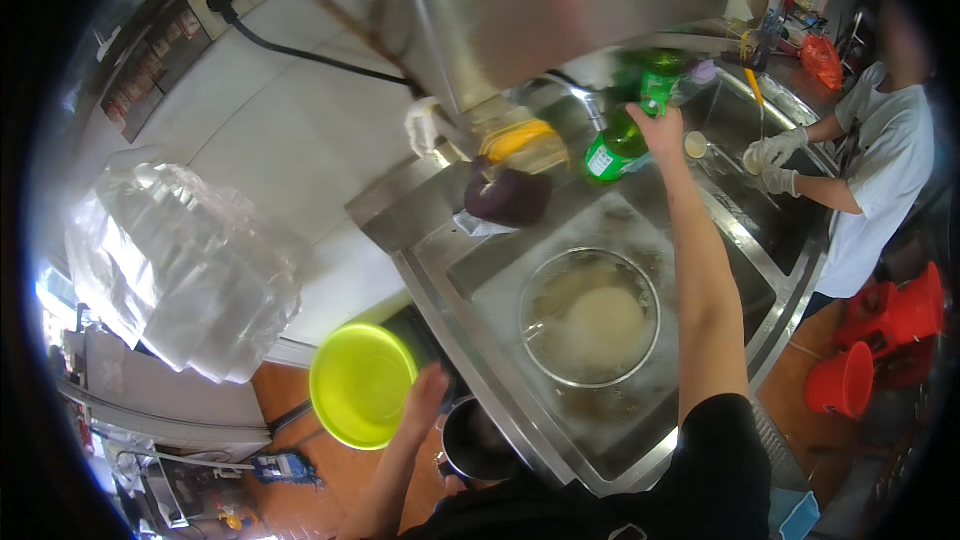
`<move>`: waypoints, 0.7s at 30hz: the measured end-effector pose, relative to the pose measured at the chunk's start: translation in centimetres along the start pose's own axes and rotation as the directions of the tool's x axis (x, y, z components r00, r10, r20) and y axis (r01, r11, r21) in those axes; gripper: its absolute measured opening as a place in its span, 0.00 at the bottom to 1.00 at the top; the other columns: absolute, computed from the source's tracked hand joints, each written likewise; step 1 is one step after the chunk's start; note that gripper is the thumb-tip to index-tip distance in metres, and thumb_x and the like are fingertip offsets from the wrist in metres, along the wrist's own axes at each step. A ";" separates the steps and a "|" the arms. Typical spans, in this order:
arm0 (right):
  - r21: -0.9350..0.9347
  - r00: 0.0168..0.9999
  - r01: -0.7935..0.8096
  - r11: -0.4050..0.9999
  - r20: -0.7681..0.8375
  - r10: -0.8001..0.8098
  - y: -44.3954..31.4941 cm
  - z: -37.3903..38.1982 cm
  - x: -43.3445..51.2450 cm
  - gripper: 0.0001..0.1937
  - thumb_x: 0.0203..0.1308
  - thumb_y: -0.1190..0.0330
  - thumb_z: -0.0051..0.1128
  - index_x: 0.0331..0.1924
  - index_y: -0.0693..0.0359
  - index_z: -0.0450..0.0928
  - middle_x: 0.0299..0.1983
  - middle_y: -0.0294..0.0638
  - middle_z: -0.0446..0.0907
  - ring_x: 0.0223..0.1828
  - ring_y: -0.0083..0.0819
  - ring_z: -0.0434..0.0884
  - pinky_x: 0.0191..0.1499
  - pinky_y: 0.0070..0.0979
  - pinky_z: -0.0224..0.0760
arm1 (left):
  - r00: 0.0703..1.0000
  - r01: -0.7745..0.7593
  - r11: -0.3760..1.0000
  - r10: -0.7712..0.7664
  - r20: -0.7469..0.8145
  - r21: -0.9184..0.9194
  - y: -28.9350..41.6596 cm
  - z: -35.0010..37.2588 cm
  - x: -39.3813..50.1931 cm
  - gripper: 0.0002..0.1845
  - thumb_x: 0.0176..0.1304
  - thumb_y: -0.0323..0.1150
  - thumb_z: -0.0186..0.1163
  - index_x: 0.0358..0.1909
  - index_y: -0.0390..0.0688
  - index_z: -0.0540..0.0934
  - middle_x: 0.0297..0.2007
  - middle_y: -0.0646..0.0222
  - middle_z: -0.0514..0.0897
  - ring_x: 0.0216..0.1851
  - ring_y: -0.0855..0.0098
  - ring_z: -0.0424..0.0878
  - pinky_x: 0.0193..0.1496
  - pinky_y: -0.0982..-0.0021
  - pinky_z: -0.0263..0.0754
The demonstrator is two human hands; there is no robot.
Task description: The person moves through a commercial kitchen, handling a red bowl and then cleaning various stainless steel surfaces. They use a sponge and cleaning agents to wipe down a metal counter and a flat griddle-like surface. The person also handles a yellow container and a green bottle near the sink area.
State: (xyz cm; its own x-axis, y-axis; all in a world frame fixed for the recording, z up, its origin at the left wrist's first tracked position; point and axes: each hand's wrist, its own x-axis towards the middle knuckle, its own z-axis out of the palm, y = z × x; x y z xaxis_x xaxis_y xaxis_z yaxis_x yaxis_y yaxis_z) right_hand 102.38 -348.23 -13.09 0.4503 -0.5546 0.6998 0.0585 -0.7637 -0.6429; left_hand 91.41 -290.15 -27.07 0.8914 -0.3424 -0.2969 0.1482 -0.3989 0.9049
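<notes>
My right hand [661,131] reaches across the sink and grips a green plastic bottle [660,79] at the back rim; some of its fingers are hidden. Just left of that hand stands another green bottle [609,154] with a white label. Below my outstretched arm, a round metal-rimmed strainer [651,345] sits in the cloudy, foamy water of the sink basin [495,277]. Something pale and round shows inside the strainer, blurred by the water. My left hand [426,395], blurred, hovers beside a lime-green plastic basin [330,382]; its fingers are unclear.
A dark pot [476,439] sits below the sink's left edge. At the second basin [780,232], a person in white gloves [776,157] handles a small item. Clear plastic bags [202,270] hang at left. Red buckets [840,382] stand on the floor at right.
</notes>
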 end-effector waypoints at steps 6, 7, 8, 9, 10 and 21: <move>0.288 0.860 -0.413 0.864 -0.188 0.474 2.2 -9.2 1.4 0.18 0.51 0.59 0.73 0.39 0.63 0.81 0.32 0.34 0.80 0.31 0.21 0.76 0.32 0.22 0.69 | 0.876 0.109 0.994 -0.102 -0.472 -0.011 5.3 7.7 5.7 0.26 0.56 0.39 0.63 0.48 0.28 0.69 0.44 0.48 0.79 0.47 0.56 0.79 0.52 0.60 0.71; 0.339 0.801 -0.494 0.801 -0.182 0.571 1.9 -10.9 1.5 0.18 0.51 0.59 0.73 0.39 0.62 0.81 0.32 0.34 0.80 0.31 0.22 0.76 0.32 0.22 0.69 | 0.843 0.084 0.995 -0.041 -0.536 0.055 4.8 8.1 6.0 0.27 0.55 0.38 0.64 0.49 0.28 0.68 0.44 0.46 0.79 0.46 0.54 0.79 0.52 0.59 0.71; 0.368 0.815 -0.454 0.812 -0.197 0.545 2.0 -11.4 1.4 0.18 0.50 0.59 0.73 0.38 0.63 0.81 0.30 0.33 0.79 0.28 0.21 0.75 0.29 0.21 0.68 | 0.826 0.052 0.998 -0.016 -0.563 0.047 4.3 8.3 6.2 0.27 0.53 0.37 0.64 0.48 0.28 0.67 0.43 0.44 0.78 0.45 0.50 0.78 0.51 0.56 0.70; 0.392 0.828 -0.414 0.822 -0.213 0.518 2.2 -12.0 1.1 0.18 0.50 0.58 0.74 0.37 0.63 0.80 0.28 0.32 0.78 0.26 0.19 0.73 0.27 0.20 0.66 | 0.828 0.062 0.994 0.001 -0.561 0.093 5.4 8.4 5.9 0.28 0.53 0.37 0.63 0.49 0.27 0.67 0.43 0.45 0.78 0.44 0.48 0.78 0.51 0.56 0.71; 0.414 0.841 -0.372 0.831 -0.228 0.490 2.3 -12.6 0.8 0.18 0.49 0.58 0.74 0.35 0.63 0.80 0.26 0.31 0.77 0.24 0.18 0.72 0.25 0.19 0.65 | 0.839 0.124 0.987 -0.051 -0.542 0.098 5.5 8.4 6.2 0.28 0.53 0.37 0.63 0.49 0.27 0.67 0.44 0.44 0.77 0.46 0.48 0.77 0.52 0.56 0.70; 0.441 0.837 -0.548 0.711 0.294 0.462 -12.9 -13.9 -11.7 0.16 0.55 0.66 0.69 0.45 0.63 0.79 0.34 0.34 0.79 0.33 0.20 0.76 0.36 0.20 0.70 | 0.948 -0.294 0.936 0.311 -0.069 0.192 5.9 9.5 7.1 0.37 0.66 0.51 0.51 0.70 0.38 0.57 0.68 0.50 0.61 0.68 0.49 0.61 0.67 0.48 0.59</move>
State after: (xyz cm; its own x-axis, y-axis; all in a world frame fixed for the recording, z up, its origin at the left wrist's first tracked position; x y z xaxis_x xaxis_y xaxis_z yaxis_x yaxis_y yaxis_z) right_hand 84.01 -336.54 -8.66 0.6659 -0.7195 0.1970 0.1880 -0.0936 -0.9777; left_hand 94.55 -303.03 -26.75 0.9204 -0.3904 0.0213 -0.2054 -0.4365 0.8759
